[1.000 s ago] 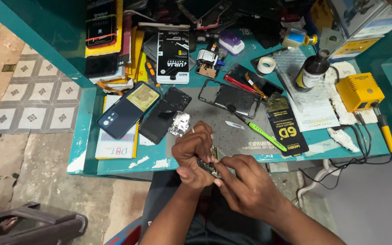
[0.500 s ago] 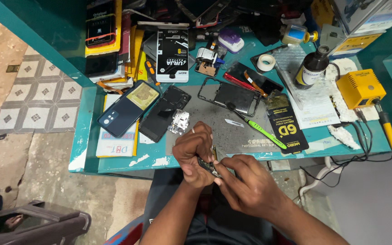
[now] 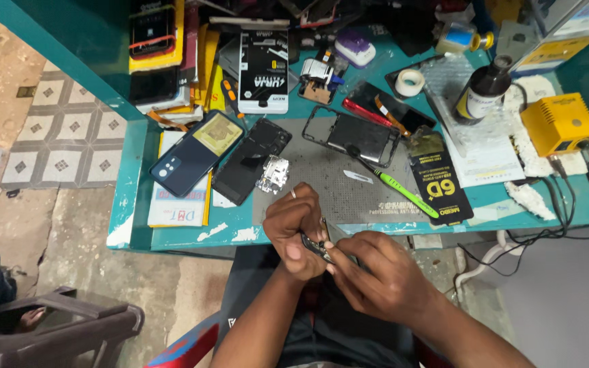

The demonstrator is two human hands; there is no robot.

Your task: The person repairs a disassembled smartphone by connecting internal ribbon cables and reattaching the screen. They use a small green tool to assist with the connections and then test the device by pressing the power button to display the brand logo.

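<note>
Teal and cluttered, the workbench (image 3: 172, 235) filled the upper frame, with tiled floor at nine o'clock and a dark chair (image 3: 56, 327) at seven o'clock. At its centre lay a grey work mat (image 3: 349, 191), carrying a bare phone frame (image 3: 352, 136) toward twelve o'clock and a green-handled tool (image 3: 403, 192) toward three o'clock. At ten o'clock from the mat sat a blue phone back cover (image 3: 187, 163) beside a black phone (image 3: 250, 160), with a small silvery shield (image 3: 274, 174) just next to it. A yellow box-shaped unit (image 3: 559, 124) stood at two o'clock, a dark bottle (image 3: 482, 95) near it. Below the bench edge, at six o'clock, the left hand (image 3: 294, 228) was curled tight around a small dark phone part (image 3: 316, 247), and the right hand (image 3: 376, 276) pinched the same piece with narrow fingers, the two hands touching.
</note>
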